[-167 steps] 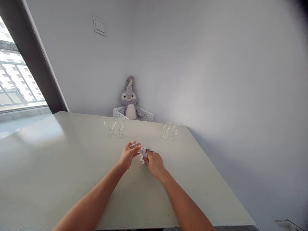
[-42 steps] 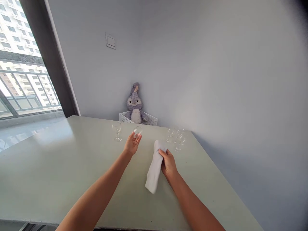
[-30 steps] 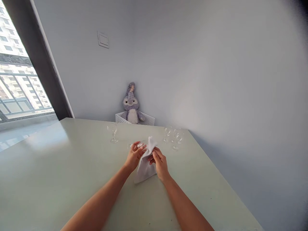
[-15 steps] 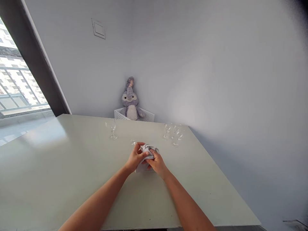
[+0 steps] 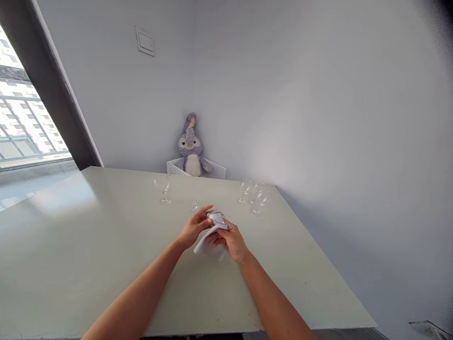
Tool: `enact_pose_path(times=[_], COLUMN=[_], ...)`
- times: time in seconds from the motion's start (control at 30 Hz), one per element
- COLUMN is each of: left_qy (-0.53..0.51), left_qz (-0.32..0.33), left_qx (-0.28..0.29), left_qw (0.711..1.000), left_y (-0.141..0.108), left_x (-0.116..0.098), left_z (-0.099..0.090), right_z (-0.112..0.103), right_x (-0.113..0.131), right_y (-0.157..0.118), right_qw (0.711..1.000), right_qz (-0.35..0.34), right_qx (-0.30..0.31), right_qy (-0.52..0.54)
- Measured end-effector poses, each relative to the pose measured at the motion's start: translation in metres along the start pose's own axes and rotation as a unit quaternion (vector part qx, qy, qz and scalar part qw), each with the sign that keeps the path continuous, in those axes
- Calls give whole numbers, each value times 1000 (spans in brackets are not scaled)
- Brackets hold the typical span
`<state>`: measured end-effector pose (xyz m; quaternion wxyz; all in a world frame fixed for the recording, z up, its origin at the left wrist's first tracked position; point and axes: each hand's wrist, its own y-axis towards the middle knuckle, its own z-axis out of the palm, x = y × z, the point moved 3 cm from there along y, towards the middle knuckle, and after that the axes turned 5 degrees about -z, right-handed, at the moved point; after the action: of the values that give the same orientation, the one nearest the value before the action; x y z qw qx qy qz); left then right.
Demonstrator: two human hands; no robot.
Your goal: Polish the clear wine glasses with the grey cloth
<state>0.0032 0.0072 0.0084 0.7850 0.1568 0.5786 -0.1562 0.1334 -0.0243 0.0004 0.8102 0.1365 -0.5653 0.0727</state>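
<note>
Above the near middle of the table, my left hand point(image 5: 194, 227) grips a clear stemmed glass point(image 5: 217, 218), fingers closed around its side. My right hand point(image 5: 231, 240) pinches a pale grey-white cloth point(image 5: 211, 250) against the glass from the right. Part of the cloth lies in or against the bowl, and the rest hangs below my fingers. A small clear glass piece point(image 5: 194, 205) shows just beyond my left fingers; I cannot make out its whole shape.
One stemmed glass point(image 5: 164, 191) stands upright at the back left. Several more glasses point(image 5: 257, 203) stand grouped at the back right of the pale table point(image 5: 106, 264). Behind the far edge, a grey plush toy point(image 5: 191, 146) sits in a white perforated basket point(image 5: 219, 173).
The bunched cloth has opened out and hangs lower to the left, showing more of the glass. My right hand has shifted down slightly, and my left fingers have loosened a little.
</note>
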Motion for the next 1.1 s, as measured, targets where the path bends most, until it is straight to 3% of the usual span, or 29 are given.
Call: enact_pose_path(times=[0.13,0.2,0.27,0.4,0.5,0.6,0.73,0.8,0.87,0.97,1.1], left_qy=[66,116,131,92,82,78,126,134,123,114,149], left_qz=[-45,-61,-54,3,18,-6,-53,-41,-22,-11,-13], left_qx=[-38,-53,-45,42,56,17,-15,-8,27,70,40], left_qw=[996,990,989,995,995,997,990,990,992,991,988], left_y=[2,2,1,-3,-4,-1,2,0,-3,-7,-6], left_x=[3,2,-1,-11,-13,-8,-4,-7,-11,-15,-14], left_z=[-7,-11,-11,-4,-1,-6,-11,-9,-4,1,-1], right_z=[5,4,1,-8,-8,1,10,8,2,-4,0], right_x=[-1,-2,-5,-9,-11,-9,-4,-5,-6,-7,-8], right_y=[-3,-2,-1,3,1,-2,-5,-4,-2,-1,-4], right_qw=[983,980,991,995,989,1000,987,993,1000,991,995], right_qz=[-41,-38,-19,28,38,7,-49,-30,2,32,38], right_qx=[19,27,23,-18,-26,0,10,4,-11,-31,-29], right_qy=[-178,-194,-133,98,144,12,-155,-113,-3,127,84])
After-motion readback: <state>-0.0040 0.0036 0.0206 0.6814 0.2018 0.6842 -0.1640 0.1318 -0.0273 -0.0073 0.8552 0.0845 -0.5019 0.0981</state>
